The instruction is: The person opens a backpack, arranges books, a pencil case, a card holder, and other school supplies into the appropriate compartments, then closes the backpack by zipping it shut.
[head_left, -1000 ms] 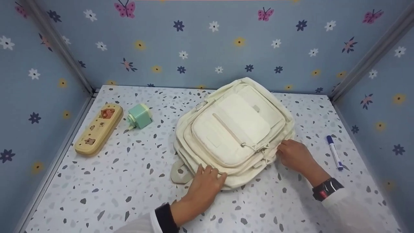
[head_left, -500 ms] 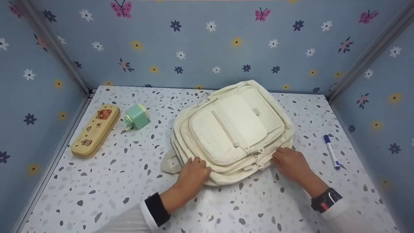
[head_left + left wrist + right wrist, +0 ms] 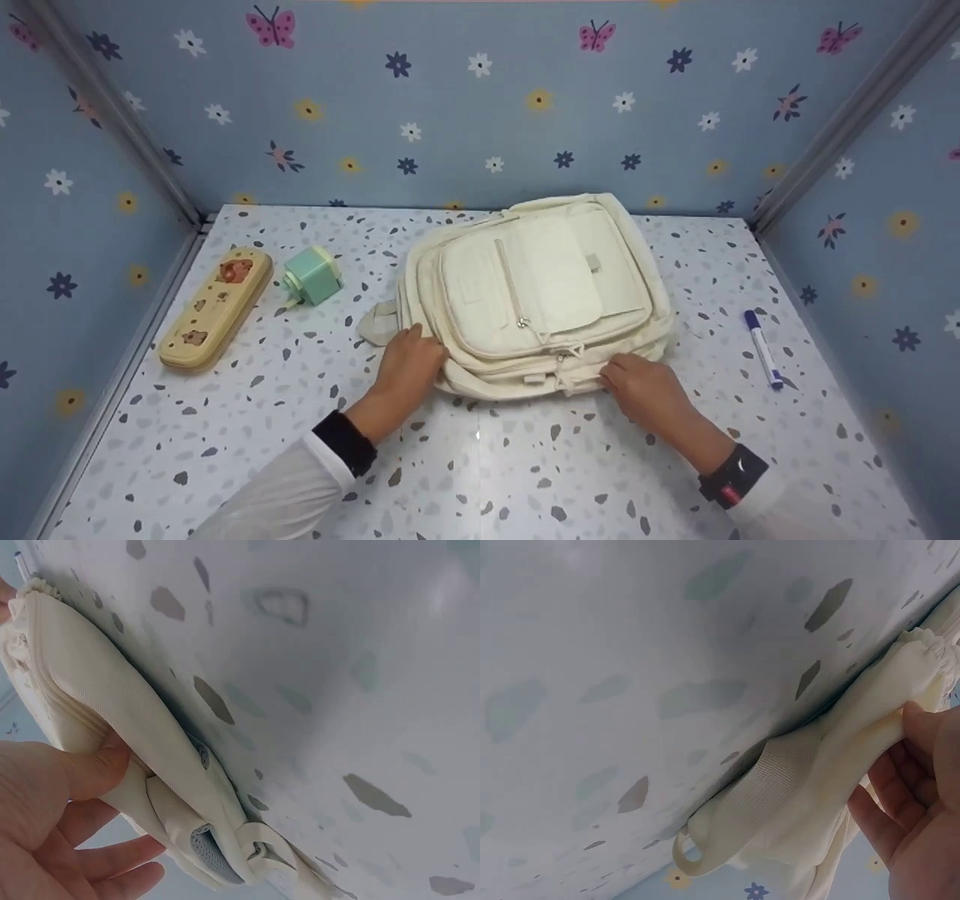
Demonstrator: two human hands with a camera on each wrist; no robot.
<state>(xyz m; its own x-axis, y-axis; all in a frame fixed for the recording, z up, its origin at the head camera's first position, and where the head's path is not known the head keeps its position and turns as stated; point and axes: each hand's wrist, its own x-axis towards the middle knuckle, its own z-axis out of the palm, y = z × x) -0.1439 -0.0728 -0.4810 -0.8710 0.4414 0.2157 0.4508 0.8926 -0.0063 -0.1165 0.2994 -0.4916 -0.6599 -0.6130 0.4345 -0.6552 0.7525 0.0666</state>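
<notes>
A cream backpack [image 3: 551,281] lies on the speckled table, its front pocket and flap facing up, and its near side runs almost level. At its near left corner my left hand [image 3: 409,364] pinches the fabric; in the left wrist view the thumb [image 3: 101,769] presses into the bag's side. My right hand [image 3: 649,390] grips the same near side further right, with thumb and fingers on a fold of cloth in the right wrist view. Zip pulls with cords [image 3: 559,356] hang between the hands. A beige strap tab [image 3: 379,324] sticks out beyond the left end.
To the left lie a yellow pencil case [image 3: 216,309] with animal pictures and a green pencil sharpener [image 3: 313,276]. A blue-capped marker [image 3: 763,349] is on the right. Flower-patterned panels [image 3: 450,97] enclose the table [image 3: 480,480] at the back and both sides.
The backpack has turned clockwise, its left end swinging away from me. My left hand has moved left and farther off with it; my right hand has shifted left and slightly nearer.
</notes>
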